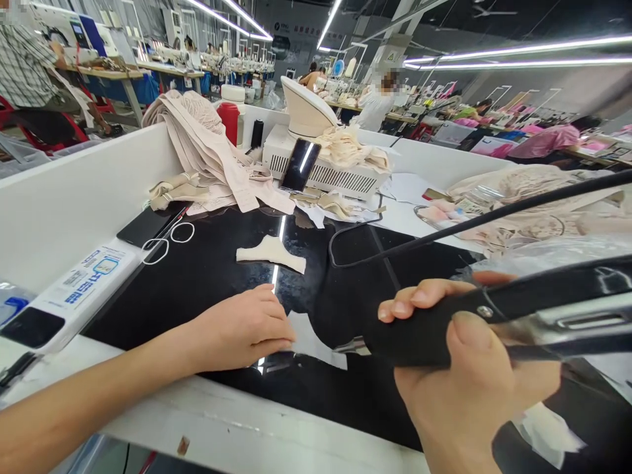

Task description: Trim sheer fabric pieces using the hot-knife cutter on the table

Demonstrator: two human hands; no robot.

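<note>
My left hand [247, 329] rests low over the black work surface [222, 309], fingers together and bent, gripping the left edge of a small white cut piece [313, 342]. The fingertips hide that edge. In my right hand [474, 375] is a black hand tool [424, 329] with a slotted metal part along its side. The fingers wrap round it, with the thumb on top. Its thin metal tip [353, 345] is at the right end of the white piece; whether they touch I cannot tell. A cream cut piece [271, 252] lies flat beyond my left hand.
A black hose [474, 217] crosses the right side. Beige fabric strips [212, 145] are heaped at the back left, near a red thread cone [228, 123]. A phone [300, 164] leans against a white vented box [340, 178]. A white-and-blue box [93, 283] lies left.
</note>
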